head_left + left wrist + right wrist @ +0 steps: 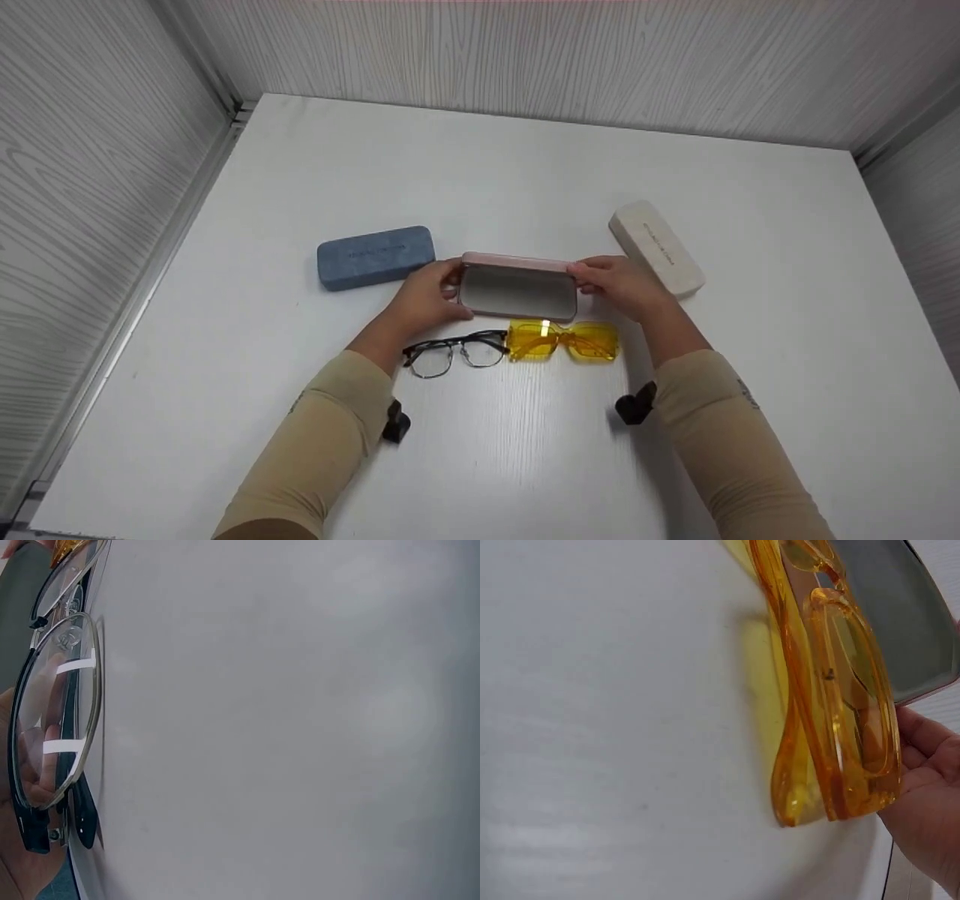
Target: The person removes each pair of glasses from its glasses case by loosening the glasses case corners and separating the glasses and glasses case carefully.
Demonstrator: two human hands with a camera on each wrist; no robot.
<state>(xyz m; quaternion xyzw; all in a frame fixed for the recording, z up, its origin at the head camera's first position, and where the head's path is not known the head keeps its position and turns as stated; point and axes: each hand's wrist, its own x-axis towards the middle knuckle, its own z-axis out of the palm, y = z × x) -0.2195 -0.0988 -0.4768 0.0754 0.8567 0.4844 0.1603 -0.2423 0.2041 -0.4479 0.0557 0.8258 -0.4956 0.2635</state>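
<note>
The white desk (pixel 525 165) fills most of the head view, and at its centre I have the pink glasses case (pixel 517 289) between my two hands, its lid up and its grey inside showing with nothing in it. My left hand (pixel 427 296) wraps the case's left end, thumb and fingers curled round it; my right hand (pixel 619 281) does the same at the right end, so each grip is closed on the case rather than spread. To the upper left of it lies the blue case (pixel 375 256), closed; to the upper right, the cream case (pixel 656 247), also closed and lying at a slant. Just below the pink case, side by side and touching at their ends, sit the yellow glasses (pixel 564 340) and the black-rimmed glasses (pixel 455 352), both folded flat on the desk. As I judge it, opening the case is done, while neither pair has gone in: both are outside it, and the other two cases are untouched. In the right wrist view the yellow frame lies close against the open lid's edge
</note>
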